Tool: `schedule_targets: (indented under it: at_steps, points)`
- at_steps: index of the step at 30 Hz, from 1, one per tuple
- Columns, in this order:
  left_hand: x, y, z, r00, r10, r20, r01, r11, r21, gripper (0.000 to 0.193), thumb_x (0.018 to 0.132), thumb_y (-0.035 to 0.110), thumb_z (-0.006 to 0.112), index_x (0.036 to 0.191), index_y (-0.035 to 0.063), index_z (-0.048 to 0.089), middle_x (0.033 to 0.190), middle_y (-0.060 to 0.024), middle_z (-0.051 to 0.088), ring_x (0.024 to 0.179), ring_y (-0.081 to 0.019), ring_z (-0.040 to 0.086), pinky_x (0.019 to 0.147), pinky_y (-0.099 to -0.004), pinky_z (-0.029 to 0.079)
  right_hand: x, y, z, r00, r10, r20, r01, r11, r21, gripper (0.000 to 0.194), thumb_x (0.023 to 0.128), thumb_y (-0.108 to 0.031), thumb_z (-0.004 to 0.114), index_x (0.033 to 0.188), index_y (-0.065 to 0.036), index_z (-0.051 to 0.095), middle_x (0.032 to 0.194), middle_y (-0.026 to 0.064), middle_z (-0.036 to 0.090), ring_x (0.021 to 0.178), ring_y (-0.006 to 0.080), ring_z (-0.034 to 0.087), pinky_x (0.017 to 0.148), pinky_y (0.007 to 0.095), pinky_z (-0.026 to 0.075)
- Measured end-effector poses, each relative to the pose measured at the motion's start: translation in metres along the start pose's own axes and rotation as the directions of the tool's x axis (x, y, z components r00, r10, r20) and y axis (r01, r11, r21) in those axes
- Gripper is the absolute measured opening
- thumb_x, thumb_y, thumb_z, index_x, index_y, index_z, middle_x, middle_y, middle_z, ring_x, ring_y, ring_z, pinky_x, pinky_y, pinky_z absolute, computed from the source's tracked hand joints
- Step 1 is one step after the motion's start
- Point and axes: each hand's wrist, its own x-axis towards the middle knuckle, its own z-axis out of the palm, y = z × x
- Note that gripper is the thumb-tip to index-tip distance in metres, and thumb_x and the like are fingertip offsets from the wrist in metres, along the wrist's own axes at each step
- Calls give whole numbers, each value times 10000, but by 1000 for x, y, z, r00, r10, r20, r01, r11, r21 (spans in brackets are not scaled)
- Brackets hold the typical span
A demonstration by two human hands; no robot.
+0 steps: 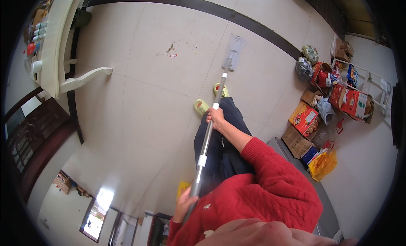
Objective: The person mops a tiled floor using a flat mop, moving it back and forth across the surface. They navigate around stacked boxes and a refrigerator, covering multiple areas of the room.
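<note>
A flat mop with a silvery telescopic handle slants from my waist down to the tiled floor. Lower on the pole, toward the mop end, my right hand is closed around it just behind a white collar. My left hand grips the dark grey upper section beside my red sweater. The flat mop head rests on the floor beyond my feet, slightly blurred. To its left lie a small heap of dirt, scattered crumbs and a red-and-white wrapper.
A cream table with a curved leg stands at left, a dark bin behind it. Cardboard boxes, bags and a yellow plastic bag line the right wall beside a grey bench. A dark strip crosses the floor.
</note>
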Motion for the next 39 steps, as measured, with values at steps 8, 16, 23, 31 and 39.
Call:
schedule_targets:
  at_steps: [8, 16, 23, 31, 39]
  points:
    - [-14, 8, 12, 981, -187, -53, 185, 982, -33, 567, 831, 39, 542, 1353, -28, 332, 998, -46, 558, 862, -103, 529, 773, -218, 422, -11, 1, 44, 990, -10, 141, 25, 994, -104, 98, 821, -81, 502, 840, -78, 405, 583, 9, 392, 388, 109, 391, 342, 284, 360]
    - [-25, -33, 30, 998, -46, 53, 48, 998, -39, 547, 871, 35, 543, 1353, -65, 305, 1354, -117, 403, 1221, -172, 412, 1025, -285, 317, -41, -15, -40, 994, -3, 108, -3, 999, 53, 149, 828, -76, 520, 845, -94, 372, 567, 7, 376, 386, 117, 384, 342, 299, 355]
    - [26, -75, 42, 974, -101, 202, 147, 962, -229, 514, 884, 63, 549, 1350, -18, 346, 1322, -89, 446, 1193, -151, 433, 1010, -276, 331, -25, -47, -114, 997, 6, -77, -4, 1000, 26, 143, 823, -96, 531, 840, -85, 390, 586, 35, 424, 415, 145, 427, 360, 304, 389]
    - [40, -112, 30, 969, -55, 241, 85, 990, -116, 510, 878, 105, 564, 1341, 9, 372, 1270, -79, 476, 1151, -148, 458, 994, -269, 343, 14, -19, -127, 980, -172, -96, 159, 978, -135, 113, 831, -81, 520, 841, -78, 407, 593, 33, 428, 421, 130, 429, 339, 280, 383]
    - [0, -160, -23, 971, -6, 240, -10, 998, 65, 555, 843, 69, 556, 1352, 18, 343, 1149, -84, 531, 1046, -150, 517, 911, -267, 403, 6, 81, -109, 999, 33, 29, -36, 994, 108, 161, 888, -180, 507, 845, -146, 355, 562, 1, 338, 378, 102, 319, 327, 271, 288]
